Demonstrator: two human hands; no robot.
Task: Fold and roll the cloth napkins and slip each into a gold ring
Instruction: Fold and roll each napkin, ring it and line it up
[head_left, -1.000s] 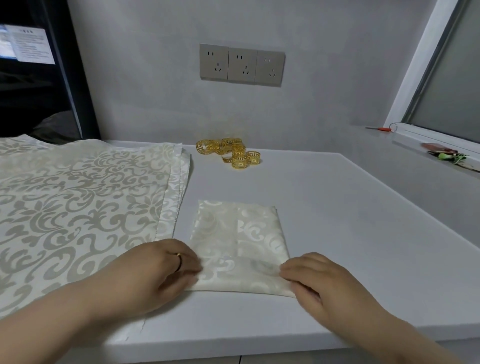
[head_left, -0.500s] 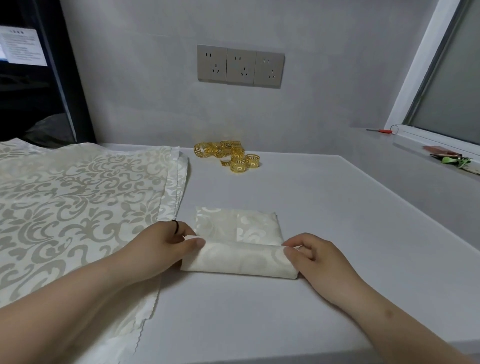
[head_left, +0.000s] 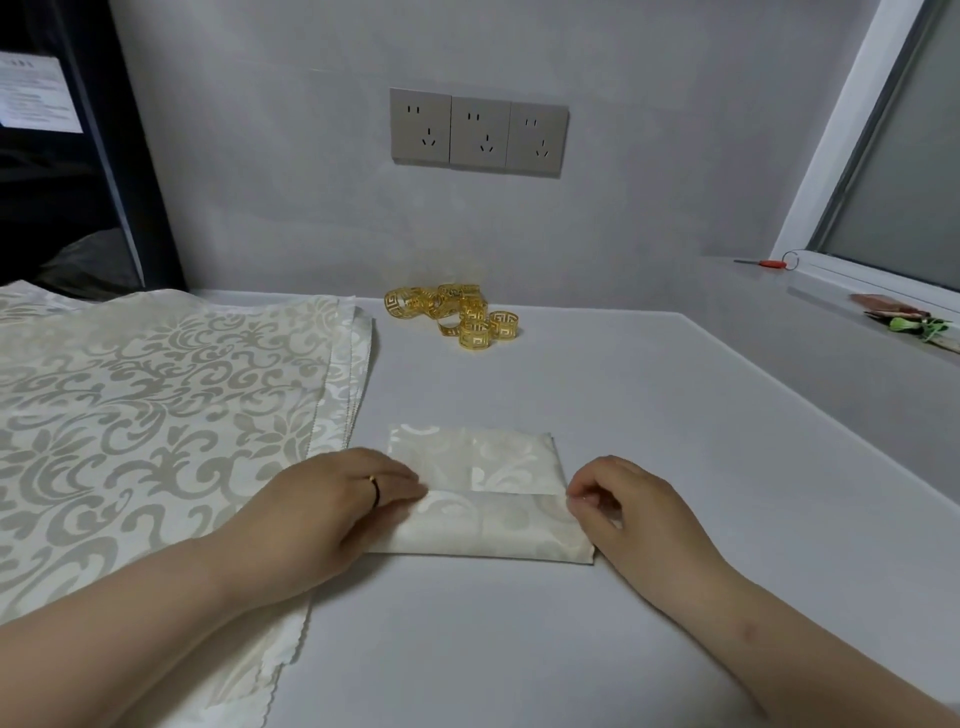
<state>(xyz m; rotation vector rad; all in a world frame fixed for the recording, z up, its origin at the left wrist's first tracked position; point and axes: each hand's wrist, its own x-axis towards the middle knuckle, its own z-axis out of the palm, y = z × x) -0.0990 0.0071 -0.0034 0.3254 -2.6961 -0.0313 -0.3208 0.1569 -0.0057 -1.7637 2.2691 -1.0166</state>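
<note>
A cream damask napkin, folded small, lies on the white table in front of me, its near part turned over into a thick roll. My left hand presses on the roll's left end, fingers flat over the cloth. My right hand pinches the roll's right end with curled fingers. A pile of several gold rings sits near the back wall, well beyond the napkin.
A stack of flat cream napkins covers the table's left side and hangs over the front edge. The white table ends at a wall with three sockets. A window sill on the right holds a small screwdriver.
Both hands have rolled the napkin's near edge away from me, from the flat fold to a thicker roll. The flat part beyond the roll has become shorter.
</note>
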